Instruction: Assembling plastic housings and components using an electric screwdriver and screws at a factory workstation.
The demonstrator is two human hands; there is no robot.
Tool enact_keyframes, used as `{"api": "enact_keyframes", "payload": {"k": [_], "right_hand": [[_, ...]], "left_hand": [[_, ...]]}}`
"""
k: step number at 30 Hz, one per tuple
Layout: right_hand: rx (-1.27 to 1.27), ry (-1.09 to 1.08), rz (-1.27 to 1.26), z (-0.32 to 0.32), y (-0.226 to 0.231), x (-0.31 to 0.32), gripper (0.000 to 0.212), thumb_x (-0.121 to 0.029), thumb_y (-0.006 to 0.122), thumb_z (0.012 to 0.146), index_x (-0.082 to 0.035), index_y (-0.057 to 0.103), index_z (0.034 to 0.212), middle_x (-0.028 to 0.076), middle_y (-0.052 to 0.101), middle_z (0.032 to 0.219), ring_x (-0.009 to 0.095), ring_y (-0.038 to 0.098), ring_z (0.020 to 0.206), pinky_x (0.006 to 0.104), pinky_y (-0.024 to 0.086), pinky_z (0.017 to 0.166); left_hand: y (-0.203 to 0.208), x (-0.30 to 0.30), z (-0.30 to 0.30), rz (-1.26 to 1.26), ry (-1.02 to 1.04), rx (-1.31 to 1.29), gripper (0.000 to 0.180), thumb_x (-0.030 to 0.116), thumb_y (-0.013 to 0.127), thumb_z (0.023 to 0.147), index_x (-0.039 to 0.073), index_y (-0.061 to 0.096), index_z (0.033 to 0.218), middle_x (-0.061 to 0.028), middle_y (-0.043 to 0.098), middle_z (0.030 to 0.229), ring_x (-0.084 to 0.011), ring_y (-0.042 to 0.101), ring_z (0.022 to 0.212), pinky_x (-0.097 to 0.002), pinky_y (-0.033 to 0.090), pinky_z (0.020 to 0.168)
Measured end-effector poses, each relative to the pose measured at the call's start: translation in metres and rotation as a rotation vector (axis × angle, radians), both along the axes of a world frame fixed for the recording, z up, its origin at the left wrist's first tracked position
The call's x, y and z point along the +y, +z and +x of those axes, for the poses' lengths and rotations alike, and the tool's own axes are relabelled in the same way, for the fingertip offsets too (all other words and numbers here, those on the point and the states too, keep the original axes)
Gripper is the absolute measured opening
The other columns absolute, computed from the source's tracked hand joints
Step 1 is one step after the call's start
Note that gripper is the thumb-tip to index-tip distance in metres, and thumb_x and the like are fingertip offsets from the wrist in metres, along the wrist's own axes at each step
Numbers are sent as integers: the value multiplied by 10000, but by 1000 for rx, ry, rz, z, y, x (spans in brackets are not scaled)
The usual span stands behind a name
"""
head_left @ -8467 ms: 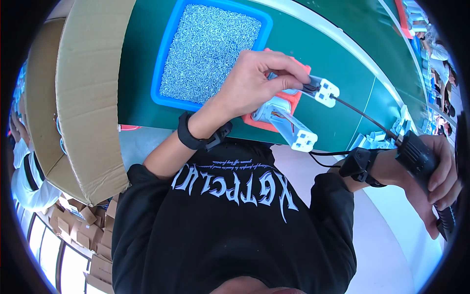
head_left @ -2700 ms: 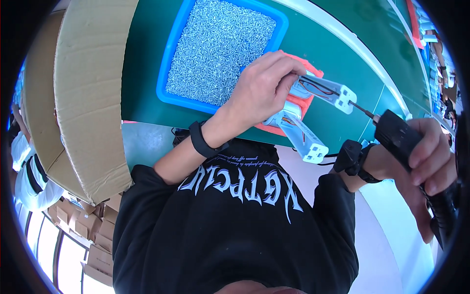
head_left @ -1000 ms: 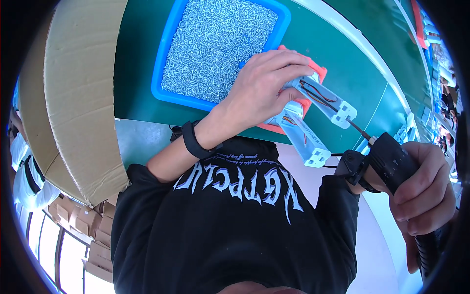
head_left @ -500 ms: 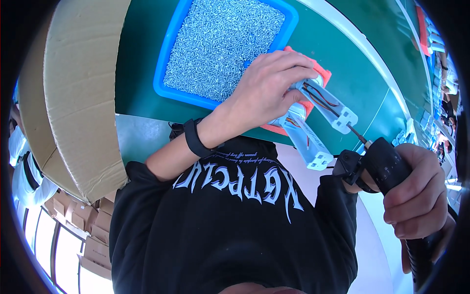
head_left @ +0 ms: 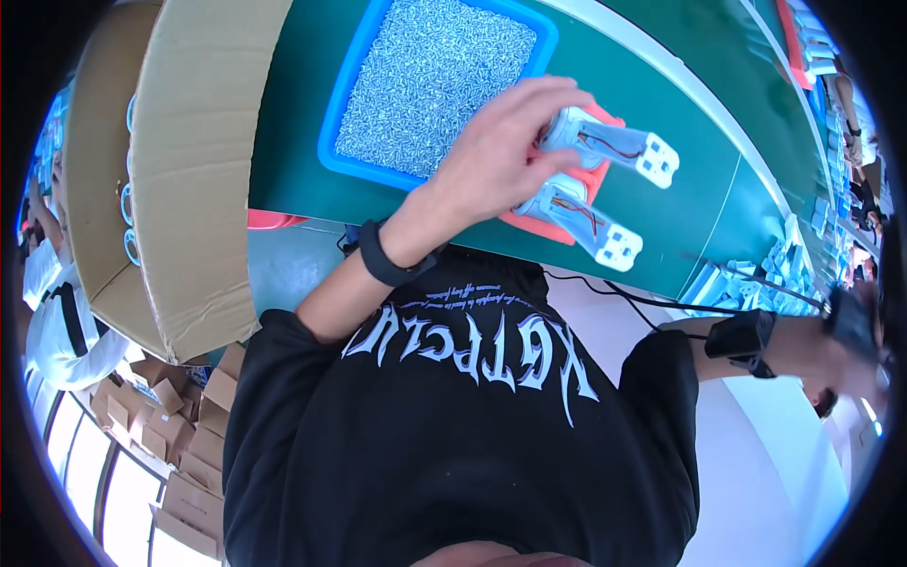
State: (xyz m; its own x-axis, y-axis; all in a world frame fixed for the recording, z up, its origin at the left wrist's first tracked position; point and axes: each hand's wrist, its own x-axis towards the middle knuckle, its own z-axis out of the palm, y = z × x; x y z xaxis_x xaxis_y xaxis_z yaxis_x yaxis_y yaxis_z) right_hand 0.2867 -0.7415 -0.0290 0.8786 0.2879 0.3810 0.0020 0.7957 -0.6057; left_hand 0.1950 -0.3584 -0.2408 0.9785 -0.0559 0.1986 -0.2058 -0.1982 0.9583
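Observation:
My left hand (head_left: pixel 515 137) is closed round the rounded end of a light-blue plastic housing (head_left: pixel 619 142), whose open handle shows red and dark wires inside. Just nearer to me lies a second housing of the same kind (head_left: pixel 590 222), its handle end over the table's front edge. Both rest in an orange-red holder (head_left: pixel 543 227). At the far right edge, my right hand (head_left: pixel 858 369) is smeared by motion, well apart from the housings. It appears wrapped round a dark electric screwdriver (head_left: pixel 852 319), partly lost at the rim.
A blue tray (head_left: pixel 331 132) full of small silvery screws stands on the green table (head_left: pixel 680 222) beyond my left hand. A tall cardboard box (head_left: pixel 203 170) rises at the left. Light-blue parts (head_left: pixel 775 265) are piled at the right, near a dark cable (head_left: pixel 652 302).
My right hand has swung away to the right with the screwdriver, whose bit was at the far housing's end. Both housings have turned, and my left hand still grips the far one.

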Motion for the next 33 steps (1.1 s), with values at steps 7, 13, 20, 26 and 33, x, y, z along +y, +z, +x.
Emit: {"api": "enact_keyframes", "payload": {"k": [7, 13, 20, 26, 33], "right_hand": [[410, -244, -1160, -24, -156, 108, 459, -202, 623, 853, 16, 456, 1220, 30, 540, 736, 106, 538, 614, 241, 451, 569], [423, -197, -1045, -58, -222, 173, 361, -55, 644, 825, -13, 438, 1118, 56, 567, 761, 132, 594, 632, 282, 509, 576], [396, -31, -953, -64, -233, 158, 386, -96, 633, 863, -30, 408, 1169, 67, 567, 775, 142, 589, 611, 287, 510, 559], [538, 57, -733, -59, -240, 142, 456, -84, 627, 865, -40, 374, 1242, 76, 566, 780, 158, 592, 608, 290, 514, 569], [522, 199, -676, -55, -239, 133, 609, -113, 643, 854, -62, 302, 1356, 101, 576, 792, 198, 629, 652, 324, 535, 615]], "left_hand": [[24, 23, -2, 374, -298, -371, 453, 176, 807, 630, 79, 640, 1040, -95, 577, 1188, -322, 506, 1173, -398, 422, 964], [7, -3, -5, 461, -249, -402, 497, 218, 814, 665, 42, 623, 1088, -101, 597, 1179, -303, 548, 1144, -400, 451, 943], [49, 10, 24, -596, 3, 29, 412, 114, 762, 746, -17, 591, 1098, -119, 611, 1108, -243, 603, 1027, -351, 474, 894], [145, 9, 192, 744, -48, -654, 593, 395, 644, 848, 127, 451, 1341, -128, 514, 1292, -318, 447, 1225, -431, 277, 1084], [36, -134, 379, 1576, -264, -708, 354, 228, 675, 788, 131, 626, 1125, -131, 609, 1157, -264, 499, 1204, -649, 390, 882]]}}
